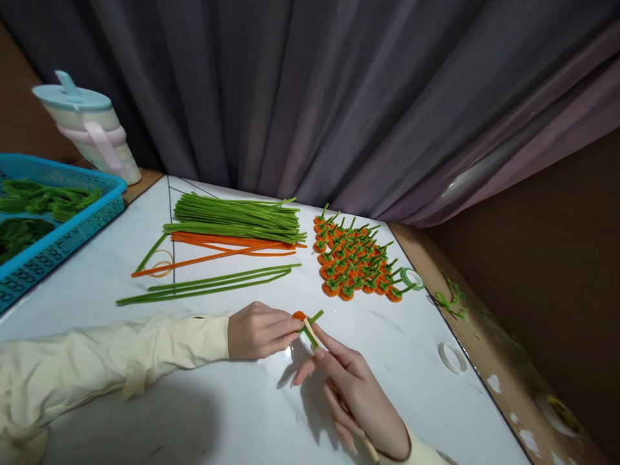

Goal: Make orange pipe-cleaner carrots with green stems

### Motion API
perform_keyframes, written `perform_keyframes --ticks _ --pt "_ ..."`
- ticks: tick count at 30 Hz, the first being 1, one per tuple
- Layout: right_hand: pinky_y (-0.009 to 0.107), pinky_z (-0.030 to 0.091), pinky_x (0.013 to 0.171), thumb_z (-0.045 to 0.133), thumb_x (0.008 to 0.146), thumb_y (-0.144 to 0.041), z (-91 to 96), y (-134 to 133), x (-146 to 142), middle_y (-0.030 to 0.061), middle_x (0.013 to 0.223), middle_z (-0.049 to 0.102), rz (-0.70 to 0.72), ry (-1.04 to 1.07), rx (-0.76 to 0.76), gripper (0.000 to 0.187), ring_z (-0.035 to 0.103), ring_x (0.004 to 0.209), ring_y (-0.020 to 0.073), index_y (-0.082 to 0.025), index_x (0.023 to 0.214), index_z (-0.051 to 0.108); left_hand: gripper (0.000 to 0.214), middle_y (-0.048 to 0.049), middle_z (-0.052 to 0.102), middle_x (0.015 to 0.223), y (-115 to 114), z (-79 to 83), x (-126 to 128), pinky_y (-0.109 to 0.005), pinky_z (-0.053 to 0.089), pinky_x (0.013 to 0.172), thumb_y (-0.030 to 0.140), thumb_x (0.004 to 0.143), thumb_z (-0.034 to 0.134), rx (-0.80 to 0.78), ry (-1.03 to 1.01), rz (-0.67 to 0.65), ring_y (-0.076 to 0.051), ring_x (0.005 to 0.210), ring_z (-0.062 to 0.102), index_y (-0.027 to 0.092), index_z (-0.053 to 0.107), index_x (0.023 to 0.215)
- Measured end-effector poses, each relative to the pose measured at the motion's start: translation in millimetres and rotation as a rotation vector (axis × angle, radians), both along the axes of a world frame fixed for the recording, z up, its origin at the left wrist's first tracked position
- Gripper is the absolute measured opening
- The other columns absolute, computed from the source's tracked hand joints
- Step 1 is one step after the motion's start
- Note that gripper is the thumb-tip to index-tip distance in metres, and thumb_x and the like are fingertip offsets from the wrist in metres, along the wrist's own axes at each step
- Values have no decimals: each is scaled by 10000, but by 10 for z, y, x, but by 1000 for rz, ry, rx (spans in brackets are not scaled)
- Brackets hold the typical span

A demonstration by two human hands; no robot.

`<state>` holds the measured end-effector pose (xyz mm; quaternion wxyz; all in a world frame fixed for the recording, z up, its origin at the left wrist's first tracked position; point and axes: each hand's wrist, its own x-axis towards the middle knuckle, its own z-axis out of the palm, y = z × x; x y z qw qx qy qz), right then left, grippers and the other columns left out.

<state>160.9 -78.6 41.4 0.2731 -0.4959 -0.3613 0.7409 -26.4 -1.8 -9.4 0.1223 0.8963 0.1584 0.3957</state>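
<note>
My left hand (259,330) pinches a small orange pipe-cleaner piece with a green stem (306,319) just above the white tabletop (232,407). My right hand (356,391) grips a thin wooden stick (310,332) whose tip meets that piece. Both hands are closed on what they hold. Behind them lie a bundle of green pipe cleaners (237,218), a few orange ones (227,247), and more green strands (208,284). A pile of several finished orange-and-green pieces (356,261) sits to the right of the bundle.
A blue basket (58,242) with green material stands at the left edge, a lidded jug (90,126) behind it. A green tape roll (411,279) and a white ring (453,357) lie near the table's right edge. A dark curtain hangs behind.
</note>
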Motion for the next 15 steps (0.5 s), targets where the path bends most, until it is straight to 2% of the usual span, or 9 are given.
perform_keyframes --ticks 7,15 --pt "127 250 189 446 864 -451 37 51 -5 42 851 645 74 -180 73 574 343 221 -1 -238 1375 295 197 -79 697 774 -7 -7 19 -187 510 552 126 826 469 20 -20 26 -131 606 649 143 585 985" --pt "151 226 213 380 891 -408 41 112 27 12 802 635 169 -363 245 535 359 244 21 -230 1386 278 205 -51 684 730 -19 -43 28 -184 481 534 161 836 446 -71 -8 43 -107 544 610 165 576 995"
